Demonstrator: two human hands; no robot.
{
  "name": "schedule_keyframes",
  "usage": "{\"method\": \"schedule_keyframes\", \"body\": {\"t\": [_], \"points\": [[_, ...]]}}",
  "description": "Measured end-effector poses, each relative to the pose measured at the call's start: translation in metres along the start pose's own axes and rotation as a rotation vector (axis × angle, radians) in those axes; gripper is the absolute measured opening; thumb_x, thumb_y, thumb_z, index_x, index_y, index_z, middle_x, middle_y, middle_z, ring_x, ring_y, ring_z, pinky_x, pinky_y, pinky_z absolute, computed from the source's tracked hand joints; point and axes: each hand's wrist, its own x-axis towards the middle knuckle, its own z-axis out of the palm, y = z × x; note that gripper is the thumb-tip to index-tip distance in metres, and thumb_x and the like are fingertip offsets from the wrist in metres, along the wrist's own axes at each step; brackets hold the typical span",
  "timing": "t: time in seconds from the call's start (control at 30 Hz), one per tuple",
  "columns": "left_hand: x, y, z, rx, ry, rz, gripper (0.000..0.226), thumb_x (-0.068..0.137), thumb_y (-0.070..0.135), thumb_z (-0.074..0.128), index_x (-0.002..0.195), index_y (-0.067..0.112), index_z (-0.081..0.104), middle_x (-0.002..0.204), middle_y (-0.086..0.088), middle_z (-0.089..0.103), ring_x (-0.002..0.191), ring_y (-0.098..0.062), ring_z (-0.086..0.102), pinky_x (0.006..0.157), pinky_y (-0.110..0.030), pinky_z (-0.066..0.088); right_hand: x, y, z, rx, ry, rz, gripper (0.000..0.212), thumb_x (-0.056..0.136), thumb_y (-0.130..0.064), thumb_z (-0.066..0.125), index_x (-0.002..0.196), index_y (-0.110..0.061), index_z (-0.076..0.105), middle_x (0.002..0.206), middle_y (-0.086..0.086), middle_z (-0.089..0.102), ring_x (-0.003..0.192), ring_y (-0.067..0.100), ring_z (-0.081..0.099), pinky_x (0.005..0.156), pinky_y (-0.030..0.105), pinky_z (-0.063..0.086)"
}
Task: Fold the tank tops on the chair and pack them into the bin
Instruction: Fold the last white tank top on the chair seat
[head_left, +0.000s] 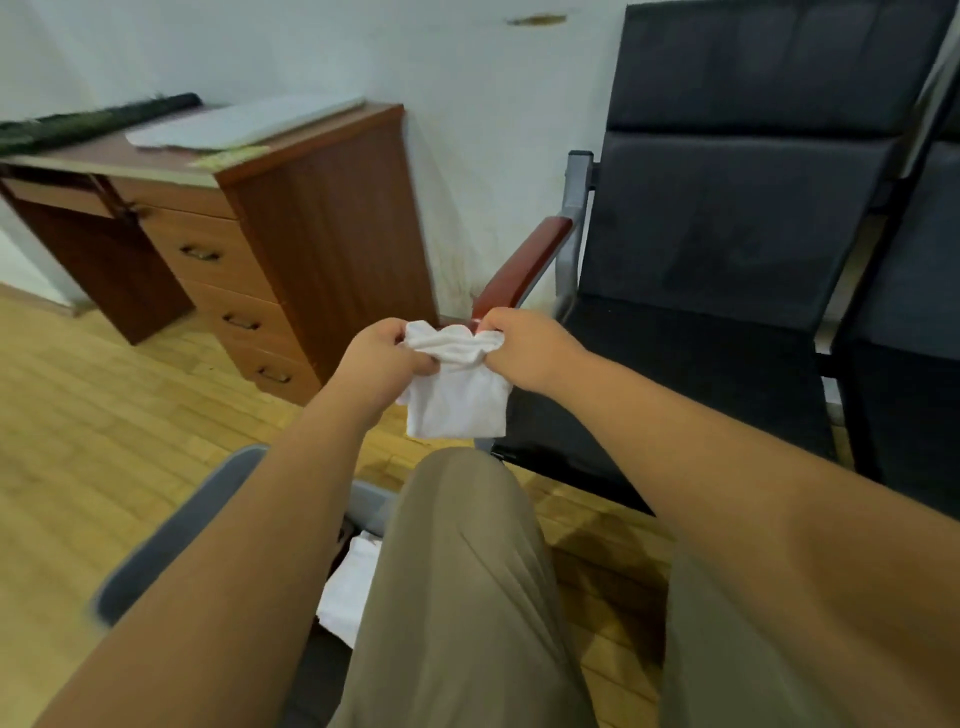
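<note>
A small white tank top (457, 400), folded into a compact square, hangs in the air between my hands above my knee. My left hand (387, 351) grips its upper left edge and my right hand (524, 348) grips its upper right edge, both with fingers curled round the bunched cloth. A grey bin (176, 525) sits on the floor at lower left, largely hidden by my left arm and leg. White fabric (350, 582) shows inside it beside my thigh. The black chair (701, 332) stands to the right, its seat bare.
A brown wooden desk (291, 228) with drawers stands at the back left against the white wall. The chair's red armrest (524, 265) is just behind my hands. A second black seat (914, 364) adjoins at far right. Wooden floor spreads to the left.
</note>
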Motion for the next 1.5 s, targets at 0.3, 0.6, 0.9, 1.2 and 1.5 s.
{"method": "schedule_keyframes", "body": {"t": [0.3, 0.6, 0.9, 1.2, 1.5], "points": [[-0.033, -0.090, -0.075, -0.131, 0.101, -0.174, 0.033, 0.082, 0.018, 0.082, 0.110, 0.027, 0.068, 0.109, -0.003, 0.073, 0.101, -0.027, 0.071, 0.091, -0.054, 0.062, 0.053, -0.088, 0.083, -0.137, -0.231, -0.049, 0.020, 0.092, -0.016, 0.059, 0.105, -0.026, 0.072, 0.104, -0.005, 0.069, 0.095, 0.018, 0.064, 0.061, 0.027, 0.042], [-0.057, -0.223, -0.075, -0.248, 0.079, -0.498, 0.026, 0.087, 0.025, 0.080, 0.106, 0.012, 0.068, 0.102, -0.011, 0.073, 0.091, -0.029, 0.073, 0.081, -0.045, 0.065, 0.096, -0.126, 0.209, -0.550, -0.773, -0.082, 0.017, 0.089, -0.016, 0.062, 0.100, -0.007, 0.070, 0.092, 0.017, 0.071, 0.072, 0.032, 0.066, 0.064, 0.039, 0.056], [-0.044, -0.311, -0.044, -0.161, 0.008, -0.829, 0.024, 0.095, 0.031, 0.070, 0.090, 0.011, 0.059, 0.090, -0.011, 0.062, 0.080, -0.026, 0.061, 0.075, -0.041, 0.058, 0.092, -0.118, 0.292, -0.606, -0.950, -0.124, 0.022, 0.098, -0.019, 0.049, 0.094, -0.010, 0.068, 0.090, 0.011, 0.073, 0.071, 0.026, 0.066, 0.065, 0.035, 0.050], [-0.055, -0.291, -0.071, -0.379, 0.030, -0.808, 0.019, 0.104, 0.019, 0.061, 0.111, 0.002, 0.067, 0.114, -0.007, 0.073, 0.098, -0.024, 0.074, 0.092, -0.038, 0.059, 0.101, -0.120, 0.250, -0.522, -0.867, -0.037, 0.028, 0.101, -0.022, 0.054, 0.109, -0.005, 0.075, 0.099, 0.011, 0.078, 0.100, 0.032, 0.077, 0.087, 0.051, 0.065], [-0.097, -0.237, -0.125, -0.367, 0.219, -0.755, 0.016, 0.107, 0.022, 0.060, 0.118, 0.012, 0.066, 0.112, -0.002, 0.077, 0.099, -0.020, 0.078, 0.093, -0.043, 0.064, 0.102, -0.163, 0.202, -0.316, -0.670, -0.182, 0.023, 0.103, -0.022, 0.054, 0.104, -0.013, 0.076, 0.100, 0.005, 0.078, 0.086, 0.022, 0.077, 0.078, 0.043, 0.067]]}}
